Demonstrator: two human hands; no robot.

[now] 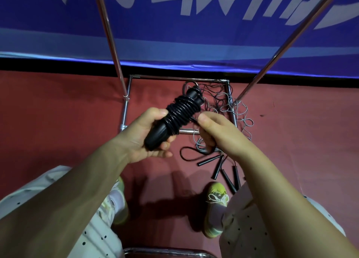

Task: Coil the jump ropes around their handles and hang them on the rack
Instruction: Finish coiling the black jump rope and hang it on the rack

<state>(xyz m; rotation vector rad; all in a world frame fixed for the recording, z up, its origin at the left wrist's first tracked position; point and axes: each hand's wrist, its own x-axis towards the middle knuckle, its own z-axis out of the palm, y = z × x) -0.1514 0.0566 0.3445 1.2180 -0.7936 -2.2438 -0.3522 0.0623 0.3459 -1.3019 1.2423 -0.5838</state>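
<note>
Our left hand (144, 136) is clenched around the lower end of a pair of thick black plastic jump-rope handles (155, 135), whose upper half is bound in tight turns of glossy black cord (181, 112). Our right hand (215, 133) pinches the loose end of that cord just beside the coil. Below, on the red floor (58, 112), lie tangled thin black and grey ropes (233, 110) (four slim black handles (223, 170) near our shoe) inside the chrome tube rack base (174, 78).

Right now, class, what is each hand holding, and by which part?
The left hand grips the black handles near their lower end, below the coiled rope. The right hand pinches the rope's loose end beside the coil.
</note>
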